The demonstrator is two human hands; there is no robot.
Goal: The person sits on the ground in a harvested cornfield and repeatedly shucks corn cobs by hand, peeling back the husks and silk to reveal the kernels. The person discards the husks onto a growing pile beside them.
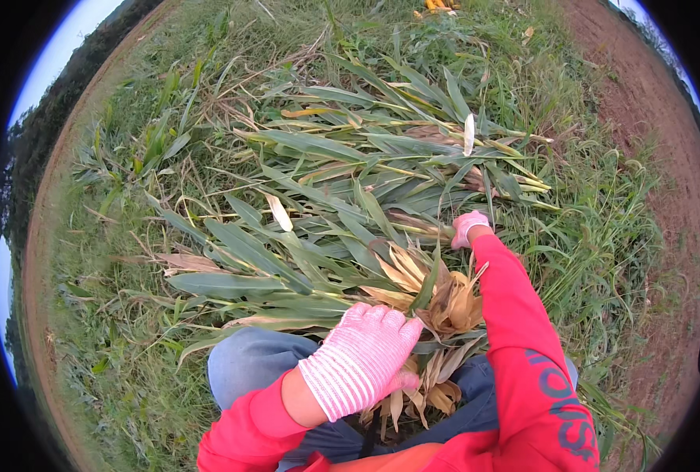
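Observation:
My right hand (471, 229), in a pink-and-white knit glove, reaches forward and closes around the end of a cut corn stalk (429, 227). My left hand (364, 357), in a matching striped glove, is over my lap with its back turned up. Its fingers curl down out of sight, so I cannot tell whether it grips anything. Dry, peeled-back corn husks (453, 307) bunch between my two arms, and more loose husks (438, 389) hang between my knees. Green corn stalks with long leaves (326, 194) lie in a broad pile before me.
One pale corn ear (469, 134) rests on the far right of the pile, another (279, 212) on its left. Yellow ears (438, 6) lie in the grass at the top edge. Weeds and grass (119, 283) surround the pile. A bare dirt strip (645, 112) runs along the right.

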